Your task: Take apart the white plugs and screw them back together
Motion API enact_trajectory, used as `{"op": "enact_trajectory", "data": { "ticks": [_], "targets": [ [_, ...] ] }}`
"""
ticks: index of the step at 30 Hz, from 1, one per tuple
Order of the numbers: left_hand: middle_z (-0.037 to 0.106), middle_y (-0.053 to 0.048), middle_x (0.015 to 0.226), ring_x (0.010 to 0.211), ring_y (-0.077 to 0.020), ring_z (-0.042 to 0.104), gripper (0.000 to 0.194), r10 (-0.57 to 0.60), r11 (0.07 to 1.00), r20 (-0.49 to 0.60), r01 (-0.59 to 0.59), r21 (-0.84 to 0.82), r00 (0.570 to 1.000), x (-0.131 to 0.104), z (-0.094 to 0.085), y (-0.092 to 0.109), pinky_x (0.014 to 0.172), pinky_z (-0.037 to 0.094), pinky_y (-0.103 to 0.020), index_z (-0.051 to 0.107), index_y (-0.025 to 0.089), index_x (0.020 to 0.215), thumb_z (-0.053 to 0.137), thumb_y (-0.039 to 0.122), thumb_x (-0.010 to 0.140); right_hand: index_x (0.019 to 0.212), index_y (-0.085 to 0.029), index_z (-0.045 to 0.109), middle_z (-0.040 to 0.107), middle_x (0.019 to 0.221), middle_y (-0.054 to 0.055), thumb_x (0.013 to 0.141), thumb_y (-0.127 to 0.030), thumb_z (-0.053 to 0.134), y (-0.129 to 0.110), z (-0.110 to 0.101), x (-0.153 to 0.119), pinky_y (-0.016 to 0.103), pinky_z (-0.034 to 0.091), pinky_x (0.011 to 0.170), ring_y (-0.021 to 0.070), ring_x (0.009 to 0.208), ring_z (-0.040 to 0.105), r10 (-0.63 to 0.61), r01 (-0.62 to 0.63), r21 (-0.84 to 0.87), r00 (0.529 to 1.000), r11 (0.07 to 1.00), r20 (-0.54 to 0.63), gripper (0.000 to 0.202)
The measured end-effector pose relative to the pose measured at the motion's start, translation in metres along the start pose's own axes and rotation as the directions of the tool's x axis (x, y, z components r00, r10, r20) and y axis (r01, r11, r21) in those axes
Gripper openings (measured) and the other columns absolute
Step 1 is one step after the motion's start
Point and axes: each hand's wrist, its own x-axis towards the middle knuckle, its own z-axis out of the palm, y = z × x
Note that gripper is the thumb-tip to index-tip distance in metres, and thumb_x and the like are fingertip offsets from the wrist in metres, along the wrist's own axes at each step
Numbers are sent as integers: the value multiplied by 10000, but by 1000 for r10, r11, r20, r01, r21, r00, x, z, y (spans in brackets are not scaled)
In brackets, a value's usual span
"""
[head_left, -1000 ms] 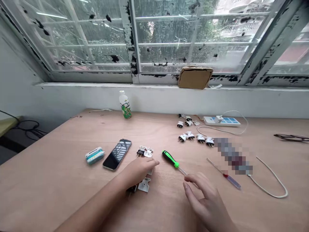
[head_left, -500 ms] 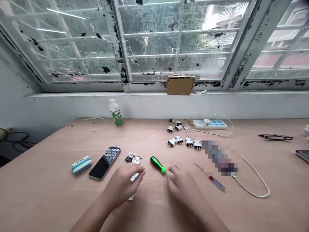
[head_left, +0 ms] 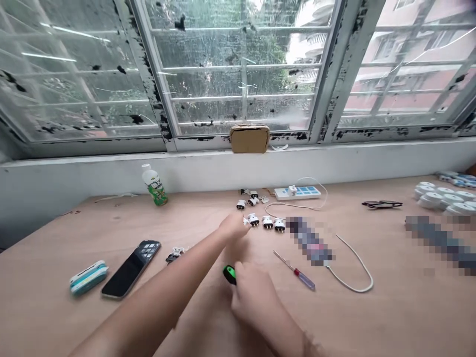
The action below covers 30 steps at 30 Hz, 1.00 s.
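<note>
My left hand reaches far out over the table, its fingers closed at the leftmost plug of the front row. That white plug is mostly covered by the fingertips. Beside it stand more white-and-black plugs with metal pins. Nearer to me, my right hand is closed around a green-and-black screwdriver; only its handle end shows. Loose plug parts lie to the left, partly hidden behind my left forearm.
Left on the table are a phone and a blue-and-white pack. A red-and-clear screwdriver lies right of my right hand. Behind are a bottle, a power strip, glasses and white round items.
My left hand has moved from the loose parts out to the row of plugs. My right hand has picked up the green screwdriver. The view has turned right.
</note>
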Motion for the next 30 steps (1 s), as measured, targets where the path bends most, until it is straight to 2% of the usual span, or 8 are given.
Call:
{"op": "enact_trajectory", "data": {
  "ticks": [4, 8, 12, 17, 20, 22, 25, 30],
  "targets": [
    [616, -94, 1247, 1055, -227, 634, 345, -45, 999, -17, 45, 0, 999, 9, 16, 4, 886, 553, -431, 590, 181, 1232, 606, 354, 934, 903, -232, 611, 667, 855, 18, 839, -249, 592, 43, -30, -34, 293, 440, 681, 196, 786, 625, 65, -18, 397, 992, 918, -105, 68],
    [619, -90, 1237, 1060, -227, 629, 336, -53, 998, -73, 50, -49, 996, -5, 23, 4, 895, 545, -440, 596, 177, 1216, 608, 355, 932, 983, -222, 612, 600, 801, -2, 882, -396, 606, 82, -43, -38, 256, 477, 624, 160, 728, 581, 139, -3, 753, 983, 658, -118, 201],
    [631, -167, 1141, 1082, -285, 594, 272, -20, 990, -114, 4, -142, 993, -58, 35, 7, 917, 490, -400, 649, 102, 1078, 665, 215, 831, 1049, -212, 627, 667, 853, 24, 768, -471, 754, 109, -38, -38, 267, 552, 651, 183, 772, 648, 328, 67, 918, 922, 390, -206, 403],
    [675, -110, 1022, 1016, -282, 597, 198, 44, 942, -131, -85, -326, 990, -155, 64, -1, 910, 456, -376, 712, 227, 983, 588, 205, 829, 1002, -190, 658, 705, 813, 33, 667, -424, 854, 130, -24, -47, 279, 604, 645, 175, 678, 679, 534, 139, 954, 802, 266, -266, 453],
    [670, -88, 1082, 1026, -274, 594, 384, -60, 661, -227, -132, -739, 972, -195, 81, -16, 936, 441, -368, 692, 262, 1129, 667, 164, 758, 1007, -198, 666, 716, 861, 27, 706, -367, 840, 124, -17, -54, 260, 612, 659, 169, 710, 701, 566, 246, 955, 769, 167, -297, 386],
    [650, -67, 1025, 902, -235, 615, 440, -187, 406, -130, -44, -913, 974, -211, 89, -26, 816, 475, -336, 655, 249, 1163, 715, 178, 733, 986, -201, 674, 726, 879, 25, 718, -342, 835, 111, -11, -59, 261, 616, 658, 171, 724, 711, 578, 307, 946, 757, 101, -307, 343],
    [613, -36, 981, 759, -182, 622, 463, -205, 79, 27, 44, -996, 978, -227, 93, -33, 631, 475, -283, 559, 248, 1176, 748, 262, 753, 950, -201, 682, 738, 862, 20, 715, -337, 841, 87, -1, -67, 281, 623, 691, 173, 739, 719, 581, 347, 936, 752, 53, -312, 315],
    [629, -25, 935, 629, -130, 597, 586, -144, -176, 53, 27, -984, 988, -249, 91, -31, 503, 431, -223, 415, 259, 1243, 768, 336, 782, 964, -197, 683, 763, 894, 53, 653, -409, 874, 54, 9, -89, 285, 617, 677, 205, 775, 730, 625, 261, 938, 699, 229, -347, 422]
  ]
}}
